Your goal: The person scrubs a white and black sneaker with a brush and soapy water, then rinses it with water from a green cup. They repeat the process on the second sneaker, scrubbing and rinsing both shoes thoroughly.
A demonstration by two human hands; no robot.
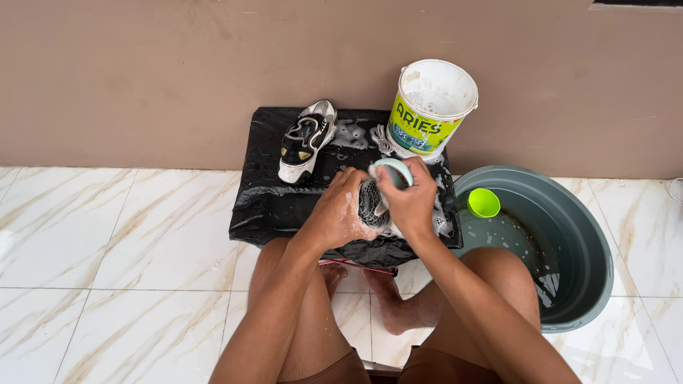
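1. Right hand (411,203) has its fingers curled tight around a pale green brush (395,171), with the brush head pressed against the shoe.
2. Left hand (340,213) is clamped on that soapy shoe (371,205), fingers wrapped round its left side, foam all over the knuckles. The shoe sits squeezed between both hands, dark mesh showing in the gap.
3. All of this happens at the front edge of a low tabletop covered in black plastic sheet (267,206), wet and shiny, with suds lying near the hands.
4. The other shoe (306,140), white and black, lies on the back left part of the sheet, well apart from the hands, opening facing up.
5. A white bucket with a green-and-yellow label (430,107) stands at the back right corner, just beyond the hands, with white laces (382,139) bunched at its base.
6. On the right, on the floor, there's a big grey-green basin (569,235) holding some soapy water, and a small lime-green cup (484,203) sits inside it.
7. Floor is pale marble-look tile (107,235), brown wall behind. The person's bare knees and feet are under the tabletop edge.
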